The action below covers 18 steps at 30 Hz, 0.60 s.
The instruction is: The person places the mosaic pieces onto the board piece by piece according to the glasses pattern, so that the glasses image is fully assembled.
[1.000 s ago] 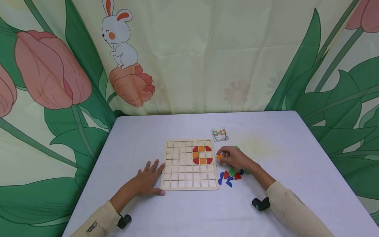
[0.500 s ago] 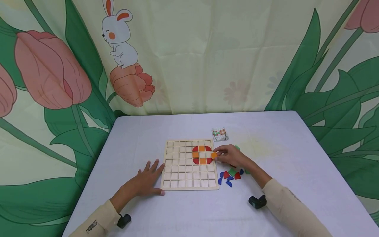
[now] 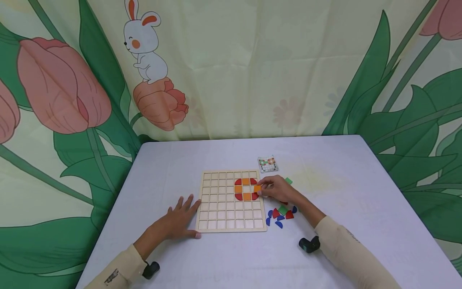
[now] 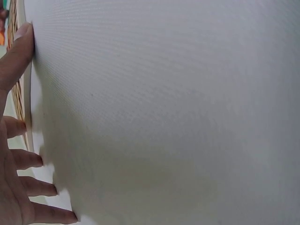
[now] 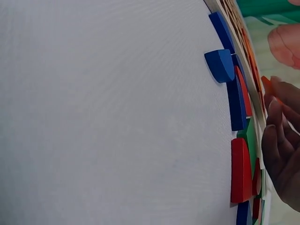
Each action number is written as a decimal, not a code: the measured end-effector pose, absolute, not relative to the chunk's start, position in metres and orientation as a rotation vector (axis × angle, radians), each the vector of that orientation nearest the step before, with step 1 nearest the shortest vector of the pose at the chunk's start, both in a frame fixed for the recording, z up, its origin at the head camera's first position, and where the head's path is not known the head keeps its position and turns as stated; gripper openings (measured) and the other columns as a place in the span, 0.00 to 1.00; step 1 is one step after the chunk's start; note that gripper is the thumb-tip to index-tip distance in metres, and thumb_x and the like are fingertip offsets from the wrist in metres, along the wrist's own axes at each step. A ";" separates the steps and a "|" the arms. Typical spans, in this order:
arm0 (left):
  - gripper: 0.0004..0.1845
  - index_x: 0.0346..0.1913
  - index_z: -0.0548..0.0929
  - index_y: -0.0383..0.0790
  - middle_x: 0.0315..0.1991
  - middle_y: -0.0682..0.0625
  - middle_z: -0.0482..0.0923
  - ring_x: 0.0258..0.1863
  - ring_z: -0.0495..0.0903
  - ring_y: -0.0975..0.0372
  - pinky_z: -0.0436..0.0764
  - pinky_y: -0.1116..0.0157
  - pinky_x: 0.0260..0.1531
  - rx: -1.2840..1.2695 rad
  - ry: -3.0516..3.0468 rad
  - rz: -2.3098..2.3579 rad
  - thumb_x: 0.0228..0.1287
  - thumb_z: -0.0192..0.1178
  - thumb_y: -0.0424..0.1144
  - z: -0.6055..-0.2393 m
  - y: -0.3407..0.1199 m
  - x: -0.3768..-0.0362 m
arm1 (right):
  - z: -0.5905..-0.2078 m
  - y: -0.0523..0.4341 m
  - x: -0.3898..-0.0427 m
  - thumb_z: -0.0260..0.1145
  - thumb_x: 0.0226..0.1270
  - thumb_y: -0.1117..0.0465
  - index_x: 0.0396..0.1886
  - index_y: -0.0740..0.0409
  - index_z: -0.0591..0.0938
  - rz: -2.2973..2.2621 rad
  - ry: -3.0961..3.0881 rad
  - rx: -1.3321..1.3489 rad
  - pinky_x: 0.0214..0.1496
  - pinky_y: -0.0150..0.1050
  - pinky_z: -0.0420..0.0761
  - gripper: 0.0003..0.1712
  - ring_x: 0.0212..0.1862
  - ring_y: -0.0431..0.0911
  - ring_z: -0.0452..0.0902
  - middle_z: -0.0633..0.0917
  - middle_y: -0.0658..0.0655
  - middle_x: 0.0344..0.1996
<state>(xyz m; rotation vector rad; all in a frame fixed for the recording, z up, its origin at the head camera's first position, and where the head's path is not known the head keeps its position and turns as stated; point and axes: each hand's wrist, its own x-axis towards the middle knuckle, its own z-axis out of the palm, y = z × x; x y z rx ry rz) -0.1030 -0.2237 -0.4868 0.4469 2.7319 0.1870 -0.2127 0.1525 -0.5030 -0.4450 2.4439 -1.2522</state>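
The orange tile [image 3: 257, 188], pinched at its edges by the right hand [image 3: 278, 189] over the grid board [image 3: 231, 200], looks light, stiff and thin, while the left hand [image 3: 177, 220] lies spread on the surface [image 3: 361, 200].

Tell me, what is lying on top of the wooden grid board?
On the wooden grid board sit red and orange tiles in a ring; the right hand pinches an orange tile, hiding that cell.
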 end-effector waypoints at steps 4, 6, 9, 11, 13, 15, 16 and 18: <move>0.59 0.80 0.55 0.45 0.80 0.36 0.48 0.77 0.48 0.32 0.62 0.27 0.61 0.443 2.730 0.204 0.50 0.69 0.69 -0.487 -0.224 -0.102 | -0.504 0.149 -0.214 0.74 0.64 0.58 0.53 0.58 0.85 -1.241 2.451 -0.457 0.30 0.32 0.79 0.19 0.27 0.44 0.78 0.82 0.53 0.32; 0.60 0.80 0.55 0.45 0.80 0.36 0.48 0.77 0.48 0.32 0.62 0.27 0.60 0.442 2.732 0.207 0.50 0.70 0.69 -0.487 -0.224 -0.102 | -0.504 0.148 -0.215 0.74 0.63 0.58 0.53 0.58 0.86 -1.233 2.458 -0.460 0.30 0.32 0.78 0.19 0.26 0.44 0.78 0.82 0.52 0.31; 0.60 0.80 0.56 0.45 0.80 0.36 0.48 0.77 0.49 0.32 0.63 0.27 0.60 0.440 2.736 0.209 0.49 0.70 0.69 -0.488 -0.224 -0.102 | -0.503 0.145 -0.214 0.74 0.63 0.58 0.52 0.58 0.86 -1.225 2.472 -0.476 0.28 0.32 0.77 0.18 0.25 0.44 0.77 0.82 0.52 0.30; 0.60 0.80 0.55 0.46 0.80 0.36 0.48 0.77 0.48 0.32 0.62 0.27 0.60 0.436 2.736 0.203 0.49 0.70 0.69 -0.489 -0.224 -0.103 | -0.503 0.144 -0.214 0.74 0.63 0.58 0.51 0.58 0.86 -1.220 2.484 -0.488 0.28 0.32 0.76 0.18 0.25 0.44 0.76 0.81 0.52 0.29; 0.60 0.80 0.55 0.46 0.80 0.37 0.48 0.77 0.48 0.32 0.62 0.27 0.60 0.435 2.735 0.198 0.49 0.70 0.70 -0.490 -0.224 -0.103 | -0.503 0.143 -0.215 0.73 0.64 0.59 0.51 0.58 0.86 -1.208 2.497 -0.500 0.28 0.32 0.76 0.17 0.25 0.44 0.76 0.81 0.51 0.29; 0.60 0.80 0.55 0.47 0.81 0.37 0.48 0.77 0.48 0.33 0.62 0.26 0.60 0.434 2.734 0.197 0.49 0.70 0.70 -0.491 -0.224 -0.104 | -0.503 0.142 -0.215 0.73 0.64 0.59 0.51 0.58 0.86 -1.193 2.511 -0.512 0.28 0.32 0.76 0.17 0.25 0.44 0.76 0.81 0.51 0.29; 0.60 0.80 0.55 0.47 0.81 0.37 0.48 0.77 0.48 0.33 0.62 0.26 0.60 0.434 2.734 0.197 0.49 0.70 0.70 -0.491 -0.224 -0.104 | -0.504 0.142 -0.216 0.73 0.64 0.59 0.51 0.57 0.86 -1.183 2.521 -0.511 0.28 0.32 0.76 0.17 0.25 0.43 0.76 0.81 0.51 0.28; 0.60 0.80 0.55 0.47 0.81 0.37 0.47 0.77 0.47 0.33 0.62 0.26 0.60 0.434 2.733 0.198 0.49 0.70 0.70 -0.492 -0.225 -0.104 | -0.504 0.141 -0.216 0.73 0.64 0.58 0.51 0.56 0.86 -1.161 2.535 -0.512 0.28 0.32 0.76 0.16 0.25 0.43 0.76 0.81 0.50 0.28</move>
